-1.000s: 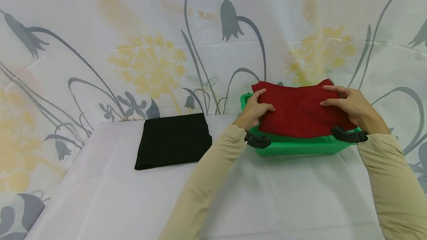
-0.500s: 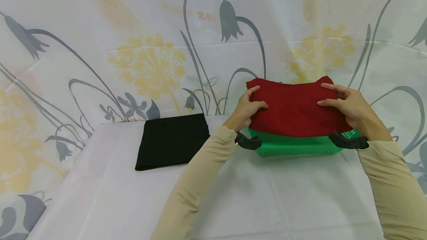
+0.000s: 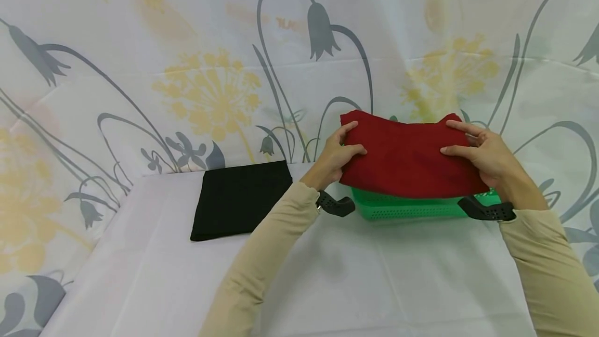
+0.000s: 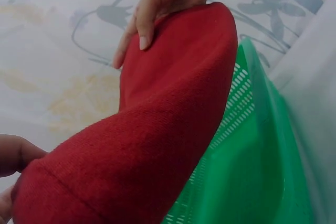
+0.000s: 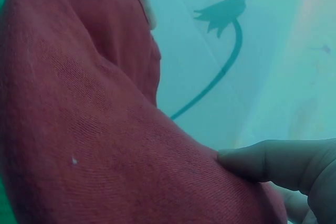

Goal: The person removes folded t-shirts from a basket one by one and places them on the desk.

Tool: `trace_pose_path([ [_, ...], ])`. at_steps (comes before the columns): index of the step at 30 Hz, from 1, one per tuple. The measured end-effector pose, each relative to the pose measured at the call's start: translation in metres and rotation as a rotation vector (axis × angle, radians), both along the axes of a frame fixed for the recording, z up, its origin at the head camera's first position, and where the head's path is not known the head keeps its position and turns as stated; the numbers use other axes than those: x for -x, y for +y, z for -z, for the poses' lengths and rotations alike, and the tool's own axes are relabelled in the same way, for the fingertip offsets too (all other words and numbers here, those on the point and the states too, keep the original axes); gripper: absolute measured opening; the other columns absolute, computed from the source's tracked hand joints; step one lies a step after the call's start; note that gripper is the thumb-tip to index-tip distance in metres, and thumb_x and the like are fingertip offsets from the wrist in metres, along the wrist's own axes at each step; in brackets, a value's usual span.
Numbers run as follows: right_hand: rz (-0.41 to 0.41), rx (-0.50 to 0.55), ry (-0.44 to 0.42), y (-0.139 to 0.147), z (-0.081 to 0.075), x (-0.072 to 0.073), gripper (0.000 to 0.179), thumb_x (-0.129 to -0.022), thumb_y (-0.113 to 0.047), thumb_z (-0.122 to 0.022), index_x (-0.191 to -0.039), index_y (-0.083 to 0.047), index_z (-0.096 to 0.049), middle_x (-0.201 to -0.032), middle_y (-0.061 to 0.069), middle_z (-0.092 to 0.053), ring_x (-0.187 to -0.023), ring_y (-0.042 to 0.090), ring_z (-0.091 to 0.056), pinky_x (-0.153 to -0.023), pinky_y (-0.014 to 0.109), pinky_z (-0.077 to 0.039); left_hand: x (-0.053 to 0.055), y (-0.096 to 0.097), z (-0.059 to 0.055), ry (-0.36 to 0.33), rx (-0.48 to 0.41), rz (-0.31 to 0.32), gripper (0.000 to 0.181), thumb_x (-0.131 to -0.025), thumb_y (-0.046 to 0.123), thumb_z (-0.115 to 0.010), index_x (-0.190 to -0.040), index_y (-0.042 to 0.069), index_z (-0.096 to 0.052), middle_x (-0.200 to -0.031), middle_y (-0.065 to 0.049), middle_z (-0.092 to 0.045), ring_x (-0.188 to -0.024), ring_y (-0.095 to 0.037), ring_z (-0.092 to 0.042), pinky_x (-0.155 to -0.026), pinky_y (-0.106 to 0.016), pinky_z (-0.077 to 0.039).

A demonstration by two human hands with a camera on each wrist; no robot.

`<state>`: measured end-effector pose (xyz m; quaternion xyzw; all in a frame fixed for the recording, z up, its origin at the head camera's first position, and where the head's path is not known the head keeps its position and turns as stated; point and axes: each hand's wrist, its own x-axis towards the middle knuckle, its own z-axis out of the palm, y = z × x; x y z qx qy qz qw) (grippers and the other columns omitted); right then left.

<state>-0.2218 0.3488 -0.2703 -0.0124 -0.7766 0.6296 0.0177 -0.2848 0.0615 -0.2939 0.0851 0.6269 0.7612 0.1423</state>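
Note:
Both hands hold a folded red cloth up by its two sides, above a green plastic basket. At its left side my left hand pinches the cloth, thumb in front and other fingers partly behind. My right hand grips the right side the same way. The cloth sags a little between the hands. In the left wrist view the basket shows below the cloth, and its visible floor is bare. The right wrist view shows the thumb pressing on the red fabric.
A folded black cloth lies on the white-covered table, left of the basket. Behind the table hangs a white curtain with grey and yellow flowers. Dark straps sit on both wrists.
Both hands have moved left with the red cloth, the left hand further than the right. The cloth rose a little, then came slightly lower. The basket and black cloth stay in place.

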Motion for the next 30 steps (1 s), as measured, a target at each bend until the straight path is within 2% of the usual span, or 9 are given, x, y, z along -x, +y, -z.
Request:
trace_pose_path([
  [10, -0.005, -0.14, 0.016, -0.012, 0.002, -0.01, 0.068, -0.092, -0.023, -0.069, -0.151, -0.03, -0.037, -0.123, -0.013, -0.041, -0.089, 0.003, -0.06, -0.073, 0.022, -0.051, -0.005, -0.014, 0.003, 0.006, -0.022, 0.02, 0.068, -0.083, -0.006, -0.066, -0.14, 0.029, -0.053, -0.125, 0.007, -0.051, -0.111, -0.021, -0.048, -0.085, -0.046, -0.047],
  [17, -0.016, -0.032, 0.036, -0.024, 0.003, -0.019, 0.069, -0.091, -0.015, -0.07, -0.151, -0.026, -0.038, -0.123, -0.006, -0.044, -0.088, 0.005, -0.062, -0.072, 0.023, -0.052, -0.01, -0.026, 0.007, 0.028, -0.046, 0.034, 0.067, -0.085, -0.005, -0.065, -0.141, 0.029, -0.051, -0.126, 0.004, -0.051, -0.113, -0.023, -0.049, -0.088, -0.049, -0.046],
  [20, -0.007, -0.006, 0.043, -0.028, 0.002, -0.022, 0.069, -0.09, -0.014, -0.071, -0.15, -0.027, -0.039, -0.122, -0.006, -0.045, -0.088, 0.005, -0.063, -0.071, 0.022, -0.052, -0.013, -0.031, 0.007, 0.035, -0.057, 0.042, 0.067, -0.085, -0.005, -0.065, -0.142, 0.028, -0.05, -0.128, 0.002, -0.05, -0.114, -0.024, -0.049, -0.089, -0.048, -0.047],
  [24, -0.007, 0.078, 0.044, -0.033, 0.003, -0.027, 0.068, -0.089, -0.011, -0.071, -0.148, -0.027, -0.042, -0.121, -0.006, -0.049, -0.089, 0.007, -0.064, -0.071, 0.024, -0.053, -0.018, -0.039, 0.006, 0.052, -0.061, 0.048, 0.067, -0.086, -0.005, -0.064, -0.143, 0.026, -0.048, -0.131, -0.001, -0.049, -0.115, -0.025, -0.049, -0.088, -0.046, -0.048],
  [30, -0.058, 0.213, 0.074, -0.042, 0.007, -0.032, 0.064, -0.09, -0.004, -0.068, -0.146, -0.026, -0.045, -0.12, -0.003, -0.052, -0.091, 0.01, -0.065, -0.071, 0.025, -0.053, -0.026, -0.054, 0.006, 0.06, -0.074, 0.058, 0.068, -0.087, -0.005, -0.063, -0.145, 0.025, -0.046, -0.133, -0.004, -0.047, -0.118, -0.027, -0.048, -0.088, -0.045, -0.049],
])
